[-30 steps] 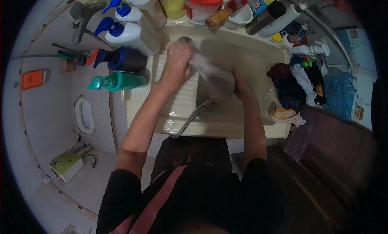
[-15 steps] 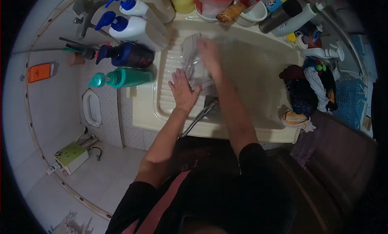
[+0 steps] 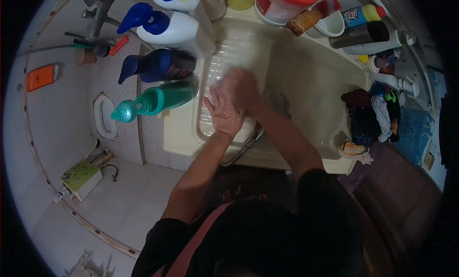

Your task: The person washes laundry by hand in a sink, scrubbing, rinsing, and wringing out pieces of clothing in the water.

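Grey cloth (image 3: 279, 104) sits at the washboard (image 3: 230, 54) side of the sink (image 3: 313, 78), low by the right forearm. Only a small dark, wet-looking patch shows beside the forearm; the rest is hidden or smeared by motion blur, so can't tell its full shape or how much lies under the hands.

Left hand (image 3: 225, 117): palm down, fingers spread, wet, over the ribs. Not wrapped round anything; whether its heel pins cloth, can't tell. Right hand (image 3: 240, 88): just beside it, blurred, knuckles bunched. Can't tell if it's closed on fabric.

Handling, my read: soft, limp, no stiffness to push against. Light dry, heavier soaked. Slippery with wet skin on wet plastic. Not brittle, but thin fabric could stretch or snag if hauled by one edge. Best hold: flat palm on one end as anchor, full fistful of the bunched middle with the other hand. Skip fingertip pinches on a corner.

Around it: metal hose (image 3: 239, 154) at the near rim, close to the cloth; green bottle (image 3: 167, 97) and dark blue pump bottle (image 3: 167, 65) left; clothes pile (image 3: 366, 117) on the right rim, well apart.
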